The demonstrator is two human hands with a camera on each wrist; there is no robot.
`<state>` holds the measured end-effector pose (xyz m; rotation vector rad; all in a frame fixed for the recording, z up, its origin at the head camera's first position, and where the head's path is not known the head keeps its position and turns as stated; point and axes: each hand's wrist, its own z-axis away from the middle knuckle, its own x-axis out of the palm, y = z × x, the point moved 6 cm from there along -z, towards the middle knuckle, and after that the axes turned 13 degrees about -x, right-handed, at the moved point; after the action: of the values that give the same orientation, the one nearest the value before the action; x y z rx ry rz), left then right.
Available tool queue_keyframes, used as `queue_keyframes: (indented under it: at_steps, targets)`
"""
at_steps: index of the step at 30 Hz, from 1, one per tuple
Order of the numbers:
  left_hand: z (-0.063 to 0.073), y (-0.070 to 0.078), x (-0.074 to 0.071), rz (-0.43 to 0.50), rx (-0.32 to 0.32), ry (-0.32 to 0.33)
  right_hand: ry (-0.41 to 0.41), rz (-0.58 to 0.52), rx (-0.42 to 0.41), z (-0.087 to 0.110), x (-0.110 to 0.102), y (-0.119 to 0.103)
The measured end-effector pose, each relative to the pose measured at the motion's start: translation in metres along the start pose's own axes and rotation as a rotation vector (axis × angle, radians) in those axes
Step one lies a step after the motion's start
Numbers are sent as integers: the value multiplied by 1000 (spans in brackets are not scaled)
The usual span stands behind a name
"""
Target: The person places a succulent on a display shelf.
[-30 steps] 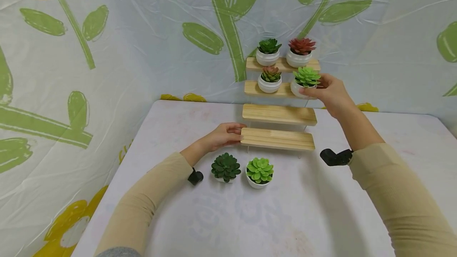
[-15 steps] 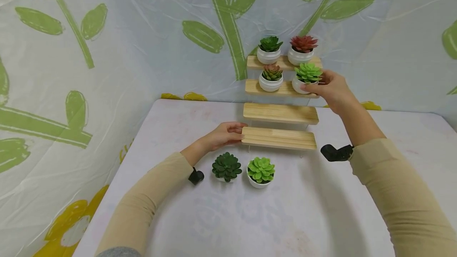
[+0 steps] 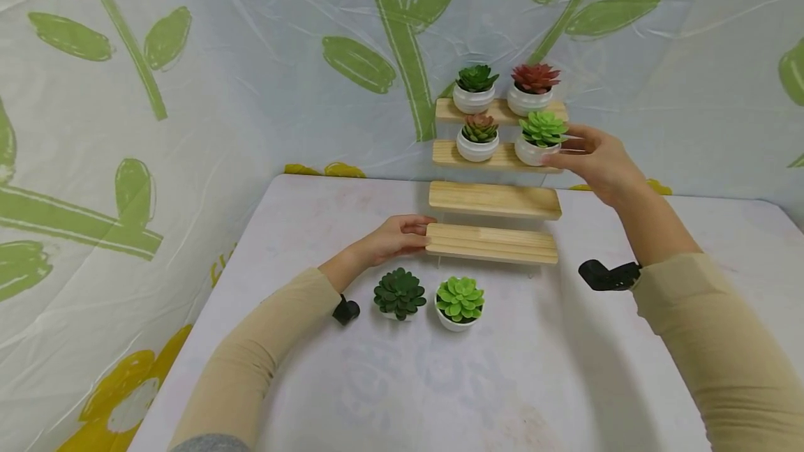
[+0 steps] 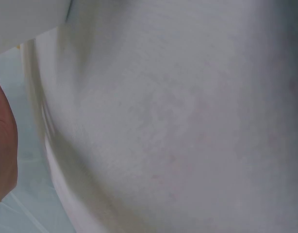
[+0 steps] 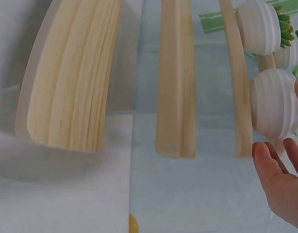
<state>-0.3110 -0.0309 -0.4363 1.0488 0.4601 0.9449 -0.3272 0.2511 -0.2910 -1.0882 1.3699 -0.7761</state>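
Observation:
A tiered wooden display shelf (image 3: pixel 493 243) stands at the back of the table. My left hand (image 3: pixel 396 239) holds the left end of its lowest board, thumb at the front and fingers behind; only part of the hand (image 4: pixel 2 145) shows in the left wrist view. My right hand (image 3: pixel 597 159) is beside the bright green potted succulent (image 3: pixel 539 152) at the right end of the second board from the top. In the right wrist view the fingers are spread near the board's end, with a gap to the white pot (image 5: pixel 273 103).
A brown-green succulent (image 3: pixel 479 145) shares that board. Above stand a dark green succulent (image 3: pixel 474 93) and a red one (image 3: pixel 532 93). On the table in front are a dark green potted succulent (image 3: pixel 400 293) and a light green one (image 3: pixel 460 302). A patterned cloth (image 3: pixel 270 89) hangs behind.
My right hand has loosened from the bright green succulent's pot and drawn slightly right. The pot stays on the second board. My left hand has kept its place.

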Motion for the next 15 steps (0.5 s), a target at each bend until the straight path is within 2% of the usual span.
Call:
queue_keyframes:
  at_steps: [9,13,15]
  targets:
    - [0,-1,0,3,-2,1,-86,64,9,15,-13,3]
    - [1,-1,0,0,-1,0,-91,64,1,25,-17,5]
    - [1,0,0,-3,-1,-2,-79,26,-15,30,-18,5]
